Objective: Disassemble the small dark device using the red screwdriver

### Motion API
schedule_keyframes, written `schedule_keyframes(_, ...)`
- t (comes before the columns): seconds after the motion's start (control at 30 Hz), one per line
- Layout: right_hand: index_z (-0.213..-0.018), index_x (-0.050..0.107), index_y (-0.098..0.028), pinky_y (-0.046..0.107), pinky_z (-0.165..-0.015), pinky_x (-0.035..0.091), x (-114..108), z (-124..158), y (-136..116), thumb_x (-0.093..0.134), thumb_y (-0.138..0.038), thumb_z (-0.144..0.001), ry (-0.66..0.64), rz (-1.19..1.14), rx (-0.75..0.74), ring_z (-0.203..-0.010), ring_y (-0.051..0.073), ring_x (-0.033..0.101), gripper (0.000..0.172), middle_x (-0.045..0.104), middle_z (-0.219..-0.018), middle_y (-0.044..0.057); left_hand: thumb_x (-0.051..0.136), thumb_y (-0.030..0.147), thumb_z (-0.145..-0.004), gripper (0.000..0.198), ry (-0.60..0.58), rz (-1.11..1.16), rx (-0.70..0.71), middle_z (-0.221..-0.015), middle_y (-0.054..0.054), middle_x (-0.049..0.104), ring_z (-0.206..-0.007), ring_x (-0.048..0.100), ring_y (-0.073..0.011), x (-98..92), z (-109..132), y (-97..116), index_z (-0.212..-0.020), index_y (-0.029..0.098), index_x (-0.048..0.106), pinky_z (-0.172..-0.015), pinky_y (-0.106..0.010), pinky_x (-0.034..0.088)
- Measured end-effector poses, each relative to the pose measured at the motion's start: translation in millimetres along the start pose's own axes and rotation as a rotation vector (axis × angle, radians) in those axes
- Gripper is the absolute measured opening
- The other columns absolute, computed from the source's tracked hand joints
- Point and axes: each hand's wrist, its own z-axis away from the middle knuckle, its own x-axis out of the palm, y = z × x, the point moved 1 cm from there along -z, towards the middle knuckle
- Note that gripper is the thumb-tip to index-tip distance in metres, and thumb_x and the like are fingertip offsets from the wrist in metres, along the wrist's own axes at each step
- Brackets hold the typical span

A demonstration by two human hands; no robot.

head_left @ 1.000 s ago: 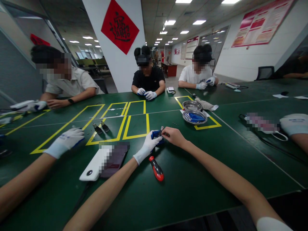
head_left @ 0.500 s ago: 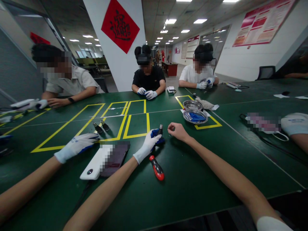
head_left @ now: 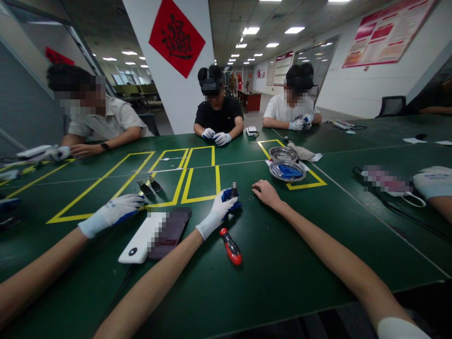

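Observation:
My left hand point(head_left: 219, 210), in a white glove with a blue palm, is wrapped around a small black cylindrical connector point(head_left: 234, 190). Its silver metal end points up; the lower part is hidden by the fingers. My bare right hand point(head_left: 267, 194) is low over the table to the right, fingers curled together. Whether something tiny is between its fingertips is hidden. Several small screw-like metal bits point(head_left: 251, 197) lie just beneath those fingertips. A screwdriver point(head_left: 231, 246) with a red and black handle lies below my left hand, its shaft end hidden by that hand.
Two similar black connectors point(head_left: 154, 184) stand left of yellow tape lines. A co-worker's gloved hand point(head_left: 118, 208) rests beside a white and dark device point(head_left: 155, 235). Metal bowls point(head_left: 287, 177), one with blue items, stand at right. Another gloved hand point(head_left: 433, 181) is far right. Co-workers sit opposite.
My right hand has moved slightly right and lowered its fingertips toward the table, uncovering more of the small metal bits. My left hand still grips the connector, which sits slightly tilted differently.

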Motion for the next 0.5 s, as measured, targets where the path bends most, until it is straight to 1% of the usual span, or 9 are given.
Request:
schedule_keyframes(0.07, -0.099, 0.069, -0.018, 0.033, -0.081, 0.047, 4.1, 1.3, 0.1, 0.058, -0.026, -0.086, -0.005, 0.024, -0.023, -0.094, 0.021, 0.056, 0.019, 0.063, -0.096, 0.010, 0.073, 0.033, -0.068, 0.050, -0.009, 0.002, -0.001, -0.106, -0.011, 0.064, -0.085, 0.064, -0.0193, 0.3, -0.1, -0.3, -0.110, 0.014, 0.056, -0.083, -0.040, 0.052)
schedule_keyframes(0.2, -0.094, 0.071, -0.019, 0.033, -0.080, 0.047, 9.1, 1.7, -1.2, 0.058, -0.028, -0.086, -0.006, 0.071, -0.054, -0.092, 0.021, 0.055, 0.017, 0.061, -0.095, 0.009, 0.073, 0.032, -0.068, 0.050, 0.002, -0.020, 0.025, -0.105, -0.011, 0.064, -0.087, 0.063, -0.0194, 0.3, -0.5, -1.0, -0.112, 0.014, 0.056, -0.084, -0.040, 0.051)
schedule_keyframes(0.33, -0.088, 0.070, -0.018, 0.033, -0.077, 0.046, 9.1, 1.7, -8.4, 0.057, -0.024, -0.087, -0.028, 0.147, -0.091, -0.088, 0.021, 0.055, 0.014, 0.062, -0.091, 0.010, 0.073, 0.032, -0.068, 0.051, -0.007, -0.020, 0.025, -0.107, -0.011, 0.063, -0.089, 0.063, -0.0197, 0.7, -1.1, -1.8, -0.113, 0.014, 0.056, -0.085, -0.040, 0.051)
schedule_keyframes(0.4, -0.086, 0.068, -0.016, 0.033, -0.078, 0.045, 8.0, 2.1, -12.6, 0.056, -0.022, -0.087, -0.029, 0.182, -0.118, -0.088, 0.022, 0.056, 0.013, 0.062, -0.090, 0.011, 0.073, 0.032, -0.068, 0.050, -0.008, -0.023, 0.018, -0.106, -0.011, 0.063, -0.088, 0.063, -0.0198, 0.7, -1.2, -1.8, -0.111, 0.014, 0.056, -0.084, -0.040, 0.051)
schedule_keyframes(0.5, -0.087, 0.065, -0.014, 0.033, -0.079, 0.046, 4.9, 2.0, -16.4, 0.054, -0.019, -0.088, 0.000, 0.145, -0.108, -0.088, 0.021, 0.057, 0.012, 0.062, -0.092, 0.011, 0.073, 0.032, -0.068, 0.049, -0.005, -0.030, 0.021, -0.105, -0.011, 0.064, -0.088, 0.063, -0.0198, 0.1, -1.1, -1.2, -0.110, 0.014, 0.056, -0.085, -0.040, 0.051)
